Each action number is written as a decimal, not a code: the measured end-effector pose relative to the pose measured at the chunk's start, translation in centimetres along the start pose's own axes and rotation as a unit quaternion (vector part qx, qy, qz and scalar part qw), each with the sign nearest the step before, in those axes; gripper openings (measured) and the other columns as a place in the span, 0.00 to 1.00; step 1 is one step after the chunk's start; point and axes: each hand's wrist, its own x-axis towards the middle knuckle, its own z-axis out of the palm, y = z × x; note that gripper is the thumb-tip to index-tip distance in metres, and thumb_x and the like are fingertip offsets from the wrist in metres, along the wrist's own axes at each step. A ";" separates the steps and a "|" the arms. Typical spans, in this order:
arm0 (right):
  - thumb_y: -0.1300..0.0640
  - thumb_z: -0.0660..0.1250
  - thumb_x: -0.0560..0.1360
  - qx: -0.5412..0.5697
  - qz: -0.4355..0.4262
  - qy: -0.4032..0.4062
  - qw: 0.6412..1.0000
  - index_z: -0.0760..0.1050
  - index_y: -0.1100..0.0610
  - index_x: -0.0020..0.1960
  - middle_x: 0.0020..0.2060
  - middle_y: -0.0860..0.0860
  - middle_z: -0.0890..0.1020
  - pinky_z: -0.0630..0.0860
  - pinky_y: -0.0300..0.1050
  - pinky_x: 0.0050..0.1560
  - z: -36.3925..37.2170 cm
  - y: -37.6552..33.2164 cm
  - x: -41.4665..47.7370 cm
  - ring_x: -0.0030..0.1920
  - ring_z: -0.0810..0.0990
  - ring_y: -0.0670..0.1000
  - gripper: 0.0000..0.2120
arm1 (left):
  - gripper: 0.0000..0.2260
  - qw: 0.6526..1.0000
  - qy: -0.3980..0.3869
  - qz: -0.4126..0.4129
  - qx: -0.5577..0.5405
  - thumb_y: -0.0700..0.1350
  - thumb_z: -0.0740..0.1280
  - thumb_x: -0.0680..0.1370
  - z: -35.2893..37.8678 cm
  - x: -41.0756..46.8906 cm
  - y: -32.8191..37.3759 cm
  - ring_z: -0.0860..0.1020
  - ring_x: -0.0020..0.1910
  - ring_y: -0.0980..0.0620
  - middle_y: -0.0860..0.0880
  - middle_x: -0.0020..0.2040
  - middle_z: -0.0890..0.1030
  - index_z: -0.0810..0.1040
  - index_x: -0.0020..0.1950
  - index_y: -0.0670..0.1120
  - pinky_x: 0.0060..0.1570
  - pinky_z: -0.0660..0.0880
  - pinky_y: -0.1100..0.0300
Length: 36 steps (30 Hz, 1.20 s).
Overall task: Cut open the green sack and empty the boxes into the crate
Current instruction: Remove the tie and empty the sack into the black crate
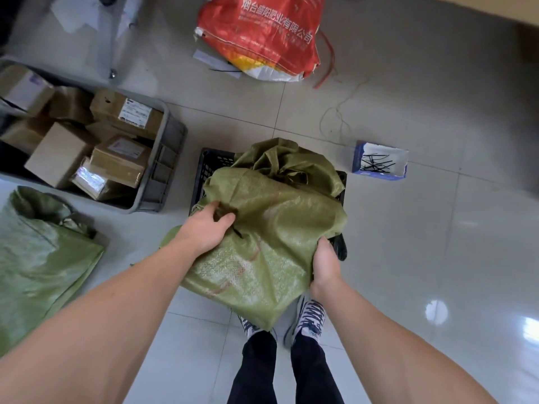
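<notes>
A green woven sack [262,252] lies crumpled over a black plastic crate [208,167] on the floor in front of me. My left hand [205,228] grips a bunched fold of the sack near a black tie on its left side. My right hand [325,262] holds the sack's right edge next to the crate's rim. A grey crate [163,158] at the left holds several cardboard boxes [58,154]. The black crate's inside is hidden by the sack.
A second green sack [40,258] lies on the floor at the left. A red and white sack [262,33] sits at the top. A small blue box [379,161] with black cable ties stands to the right. My shoes [309,319] are just below the sack.
</notes>
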 end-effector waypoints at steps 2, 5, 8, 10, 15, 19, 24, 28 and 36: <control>0.38 0.62 0.72 -0.006 -0.007 -0.004 1.000 0.74 0.44 0.67 0.59 0.51 0.82 0.77 0.60 0.62 0.2 -0.5 -0.2 0.58 0.82 0.57 0.25 | 0.30 0.997 0.015 -0.030 0.066 0.66 0.59 0.76 -0.7 -0.1 -1.2 0.71 0.69 0.40 0.44 0.71 0.73 0.66 0.74 0.53 0.66 0.68 0.47; 0.47 0.62 0.77 -0.014 -0.034 -0.010 0.999 0.70 0.49 0.71 0.62 0.50 0.80 0.73 0.58 0.68 0.1 -1.1 -1.2 0.62 0.78 0.54 0.22 | 0.35 0.980 0.007 -0.091 0.179 0.71 0.58 0.73 -1.9 -1.3 -3.1 0.65 0.73 0.40 0.46 0.76 0.66 0.62 0.76 0.57 0.67 0.64 0.43; 0.52 0.61 0.76 -0.071 -0.047 0.010 0.996 0.66 0.49 0.74 0.61 0.46 0.78 0.67 0.57 0.72 -0.7 -0.2 -1.7 0.66 0.74 0.53 0.26 | 0.34 0.992 -0.051 -0.103 0.054 0.63 0.66 0.75 -2.6 -3.3 -4.8 0.71 0.68 0.41 0.42 0.74 0.67 0.58 0.78 0.57 0.60 0.73 0.50; 0.57 0.60 0.78 -0.121 -0.027 0.019 0.992 0.65 0.50 0.75 0.55 0.45 0.77 0.67 0.51 0.68 -1.7 1.2 -1.8 0.61 0.74 0.53 0.26 | 0.25 0.990 -0.075 -0.105 -0.054 0.51 0.67 0.78 -1.9 -4.9 -5.2 0.79 0.53 0.46 0.42 0.61 0.78 0.65 0.75 0.56 0.41 0.76 0.60; 0.66 0.59 0.77 -0.237 0.092 -0.047 0.966 0.56 0.53 0.80 0.59 0.53 0.72 0.73 0.52 0.62 -3.7 5.1 -2.2 0.50 0.72 0.51 0.33 | 0.10 0.993 -0.100 -0.025 -0.059 0.39 0.61 0.78 2.0 -5.9 -3.9 0.74 0.35 0.50 0.50 0.35 0.78 0.80 0.42 0.50 0.33 0.68 0.61; 0.69 0.61 0.74 -0.279 0.120 -0.073 0.950 0.48 0.45 0.81 0.63 0.54 0.74 0.78 0.50 0.50 -4.0 7.0 -2.4 0.46 0.74 0.52 0.43 | 0.07 0.963 -0.153 -0.045 -0.219 0.37 0.58 0.69 1.6 -6.9 -2.3 0.59 0.22 0.53 0.46 0.27 0.64 0.76 0.39 0.40 0.25 0.51 0.64; 0.65 0.73 0.64 -0.291 0.112 -0.074 0.947 0.37 0.41 0.80 0.72 0.56 0.69 0.77 0.46 0.46 -3.7 9.2 -2.4 0.48 0.80 0.53 0.60 | 0.16 0.908 -0.174 -0.079 -0.373 0.28 0.50 0.69 -1.4 -7.4 -3.6 0.54 0.21 0.57 0.48 0.31 0.61 0.73 0.29 0.39 0.24 0.52 0.71; 0.59 0.78 0.59 -0.247 0.096 -0.037 0.964 0.38 0.35 0.78 0.71 0.53 0.68 0.74 0.58 0.66 -2.5 11.3 -1.9 0.67 0.73 0.60 0.65 | 0.03 0.873 -0.228 -0.081 -0.423 0.33 0.56 0.58 -2.3 -9.5 -2.5 0.55 0.20 0.59 0.49 0.27 0.61 0.68 0.29 0.38 0.26 0.52 0.71; 0.63 0.56 0.76 -0.136 0.060 0.036 0.988 0.70 0.54 0.59 0.48 0.59 0.80 0.81 0.52 0.44 -2.3 10.2 -4.8 0.38 0.79 0.55 0.13 | 0.07 0.836 -0.209 -0.086 -0.500 0.34 0.52 0.62 -2.1 -11.4 -1.8 0.54 0.16 0.59 0.48 0.23 0.63 0.68 0.29 0.39 0.26 0.48 0.70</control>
